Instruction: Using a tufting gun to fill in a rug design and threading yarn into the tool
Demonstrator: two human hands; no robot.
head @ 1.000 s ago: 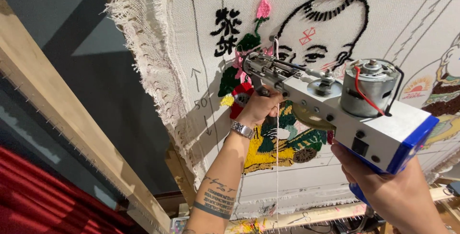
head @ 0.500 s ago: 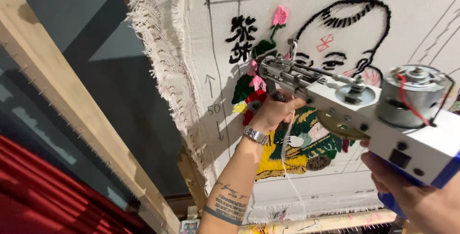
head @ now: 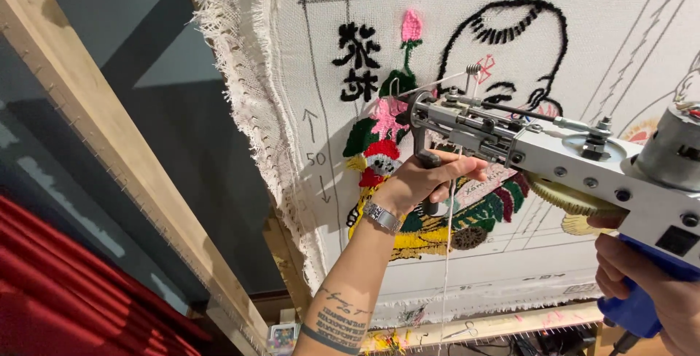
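Two hands carry one tufting gun [head: 554, 155]. The left hand [head: 430, 181], a metal watch [head: 383, 217] at its wrist, has its fingers curled tight round the front grip under the gun's nose. The right hand [head: 656, 290], at the lower right edge of the view, is wrapped round the blue rear handle [head: 642, 301]. The gun's needle end meets the stretched white cloth [head: 306, 50], near the pink and green tufted flowers [head: 386, 119]. A white yarn [head: 446, 254] hangs down past the left hand. The cloth's frayed edge is pinned to a wooden frame [head: 109, 152], with a red curtain [head: 65, 283] beyond.
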